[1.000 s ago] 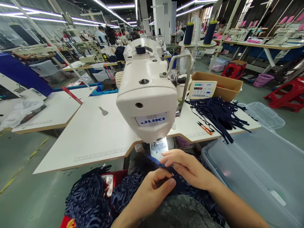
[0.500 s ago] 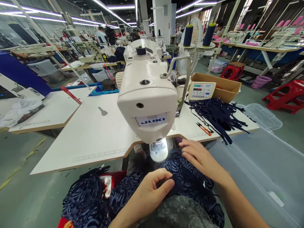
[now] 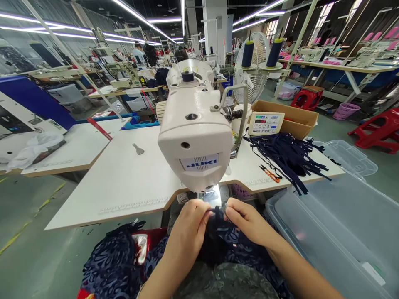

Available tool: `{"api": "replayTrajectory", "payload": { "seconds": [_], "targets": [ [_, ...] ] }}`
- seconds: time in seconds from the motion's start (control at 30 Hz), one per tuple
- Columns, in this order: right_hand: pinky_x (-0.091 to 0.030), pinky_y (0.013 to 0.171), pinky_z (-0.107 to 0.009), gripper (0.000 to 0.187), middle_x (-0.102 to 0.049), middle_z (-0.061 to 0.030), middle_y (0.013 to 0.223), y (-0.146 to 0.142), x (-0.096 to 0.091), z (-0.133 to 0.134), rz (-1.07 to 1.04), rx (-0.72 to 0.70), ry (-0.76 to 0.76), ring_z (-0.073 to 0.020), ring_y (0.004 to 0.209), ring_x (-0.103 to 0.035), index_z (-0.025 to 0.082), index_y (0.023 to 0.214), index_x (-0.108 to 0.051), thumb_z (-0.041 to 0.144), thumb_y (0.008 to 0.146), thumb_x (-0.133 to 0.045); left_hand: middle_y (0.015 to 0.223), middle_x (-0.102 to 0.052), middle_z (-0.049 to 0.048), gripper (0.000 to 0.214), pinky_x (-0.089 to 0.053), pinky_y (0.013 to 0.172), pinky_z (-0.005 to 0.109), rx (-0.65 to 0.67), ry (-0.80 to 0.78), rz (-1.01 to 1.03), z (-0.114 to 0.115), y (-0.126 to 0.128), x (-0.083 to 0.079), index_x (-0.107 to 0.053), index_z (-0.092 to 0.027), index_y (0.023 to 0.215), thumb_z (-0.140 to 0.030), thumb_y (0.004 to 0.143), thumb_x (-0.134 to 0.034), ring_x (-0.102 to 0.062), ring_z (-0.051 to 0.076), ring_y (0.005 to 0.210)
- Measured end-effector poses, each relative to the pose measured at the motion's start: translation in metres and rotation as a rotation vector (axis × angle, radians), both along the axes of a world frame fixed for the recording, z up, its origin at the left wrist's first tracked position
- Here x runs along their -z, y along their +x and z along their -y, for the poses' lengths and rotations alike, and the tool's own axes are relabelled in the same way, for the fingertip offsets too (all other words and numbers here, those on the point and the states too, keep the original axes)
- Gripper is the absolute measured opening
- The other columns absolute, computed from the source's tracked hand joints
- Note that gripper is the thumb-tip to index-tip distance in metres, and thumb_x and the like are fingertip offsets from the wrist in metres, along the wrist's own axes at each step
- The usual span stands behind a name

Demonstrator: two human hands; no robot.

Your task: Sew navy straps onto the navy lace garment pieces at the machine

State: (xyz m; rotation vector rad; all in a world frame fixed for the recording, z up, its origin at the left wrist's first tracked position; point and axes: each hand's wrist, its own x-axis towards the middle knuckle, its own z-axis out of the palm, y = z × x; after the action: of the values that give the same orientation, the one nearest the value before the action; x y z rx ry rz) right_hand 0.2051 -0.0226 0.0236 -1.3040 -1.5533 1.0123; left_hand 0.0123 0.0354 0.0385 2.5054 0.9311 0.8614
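Note:
A white Juki sewing machine (image 3: 196, 124) stands on the white table (image 3: 124, 178) in front of me. Just below its lit needle area, my left hand (image 3: 187, 232) and my right hand (image 3: 247, 222) both pinch the edge of a dark navy patterned fabric (image 3: 218, 245) that lies over my lap. The fingers of both hands are closed on the cloth, a few centimetres apart. More of the same fabric (image 3: 112, 261) is heaped at my lower left.
A pile of navy strips (image 3: 289, 153) and orange snips (image 3: 269, 173) lie on the table's right side, behind them a control panel (image 3: 266, 123) and a cardboard box (image 3: 293, 116). A clear plastic bin (image 3: 336, 232) stands at my right. Thread cones (image 3: 247, 54) and a fan are behind.
My left hand has risen from my lap to the needle area, and my right hand has come back in to meet it; both now pinch the fabric edge together.

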Motion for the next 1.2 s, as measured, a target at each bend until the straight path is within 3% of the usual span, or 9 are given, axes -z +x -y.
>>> {"api": "replayTrajectory", "payload": {
  "seconds": [0.1, 0.17, 0.27, 0.4, 0.47, 0.57, 0.7, 0.87, 1.2],
  "targets": [
    [-0.039, 0.061, -0.022, 0.031, -0.048, 0.0025, 0.073, -0.009, 0.009, -0.012, -0.01, 0.102, -0.021, -0.0119, 0.069, -0.048, 0.019, 0.077, -0.054, 0.036, 0.098, -0.039, 0.102, -0.065, 0.0089, 0.017, -0.048, 0.086, 0.037, -0.122, 0.325, 0.007, -0.007, 0.002, 0.014, -0.06, -0.018, 0.103, -0.012, 0.091, -0.049, -0.059, 0.022, 0.096],
    [-0.04, 0.061, -0.022, 0.031, -0.049, 0.0022, 0.073, -0.011, 0.012, -0.017, 0.007, 0.115, -0.019, -0.0125, 0.07, -0.05, 0.019, 0.075, -0.053, 0.036, 0.098, -0.039, 0.104, -0.067, 0.0083, 0.023, -0.047, 0.089, 0.036, -0.062, 0.421, 0.023, -0.007, 0.002, 0.021, -0.061, -0.017, 0.107, -0.007, 0.091, -0.047, -0.059, 0.021, 0.098],
    [-0.043, 0.066, -0.024, 0.029, -0.05, 0.002, 0.073, -0.005, 0.012, -0.019, 0.044, 0.097, 0.016, -0.0133, 0.072, -0.052, 0.02, 0.075, -0.052, 0.034, 0.098, -0.04, 0.108, -0.069, 0.0078, 0.029, -0.047, 0.092, 0.034, 0.072, 0.423, -0.027, 0.0, 0.002, 0.023, -0.06, -0.015, 0.115, -0.006, 0.091, -0.046, -0.061, 0.019, 0.101],
    [-0.044, 0.081, -0.029, 0.022, -0.056, -0.0036, 0.091, 0.012, 0.0, -0.017, 0.163, 0.238, 0.222, -0.0176, 0.09, -0.055, 0.02, 0.085, -0.057, 0.027, 0.098, -0.041, 0.114, -0.069, 0.0083, 0.03, -0.043, 0.098, 0.04, 0.006, 0.451, -0.092, 0.008, 0.006, 0.024, -0.061, -0.013, 0.118, -0.019, 0.088, -0.057, -0.06, 0.024, 0.107],
    [-0.044, 0.083, -0.03, 0.019, -0.055, -0.0047, 0.097, 0.016, -0.007, -0.014, 0.248, 0.278, 0.287, -0.0182, 0.094, -0.055, 0.022, 0.095, -0.06, 0.024, 0.098, -0.041, 0.112, -0.071, 0.0063, 0.027, -0.041, 0.1, 0.04, -0.014, 0.503, -0.091, 0.009, 0.007, 0.026, -0.063, -0.013, 0.115, -0.015, 0.089, -0.057, -0.062, 0.023, 0.105],
    [-0.046, 0.08, -0.029, 0.023, -0.057, -0.0038, 0.095, 0.011, -0.014, -0.01, 0.376, 0.16, 0.278, -0.0174, 0.09, -0.056, 0.025, 0.112, -0.058, 0.021, 0.098, -0.04, 0.112, -0.071, 0.0056, 0.029, -0.039, 0.102, 0.041, -0.012, 0.54, -0.092, 0.008, 0.007, 0.03, -0.064, -0.013, 0.113, -0.004, 0.089, -0.051, -0.062, 0.023, 0.106],
    [-0.048, 0.08, -0.034, 0.026, -0.06, -0.0056, 0.099, -0.003, -0.01, -0.015, 0.531, 0.085, 0.267, -0.0206, 0.092, -0.057, 0.023, 0.122, -0.052, 0.023, 0.098, -0.042, 0.111, -0.072, 0.0045, 0.028, -0.039, 0.101, 0.039, -0.017, 0.523, -0.08, 0.009, 0.007, 0.031, -0.065, -0.015, 0.109, -0.005, 0.09, -0.047, -0.062, 0.022, 0.107],
    [-0.049, 0.078, -0.031, 0.017, -0.059, -0.0029, 0.093, -0.006, -0.005, -0.027, 0.417, 0.098, 0.195, -0.0174, 0.086, -0.058, 0.024, 0.109, -0.059, 0.025, 0.097, -0.046, 0.113, -0.072, 0.0034, 0.03, -0.036, 0.103, 0.039, -0.032, 0.493, -0.088, 0.011, 0.007, 0.032, -0.065, -0.015, 0.111, -0.005, 0.091, -0.044, -0.063, 0.021, 0.107],
    [-0.05, 0.077, -0.031, 0.019, -0.058, -0.0028, 0.094, -0.004, -0.003, -0.026, 0.301, 0.094, 0.228, -0.0158, 0.085, -0.057, 0.024, 0.112, -0.058, 0.024, 0.098, -0.045, 0.109, -0.073, 0.0052, 0.031, -0.04, 0.099, 0.038, -0.046, 0.495, -0.087, 0.013, 0.01, 0.029, -0.064, -0.014, 0.109, -0.002, 0.089, -0.044, -0.063, 0.021, 0.107]
  ]
}}
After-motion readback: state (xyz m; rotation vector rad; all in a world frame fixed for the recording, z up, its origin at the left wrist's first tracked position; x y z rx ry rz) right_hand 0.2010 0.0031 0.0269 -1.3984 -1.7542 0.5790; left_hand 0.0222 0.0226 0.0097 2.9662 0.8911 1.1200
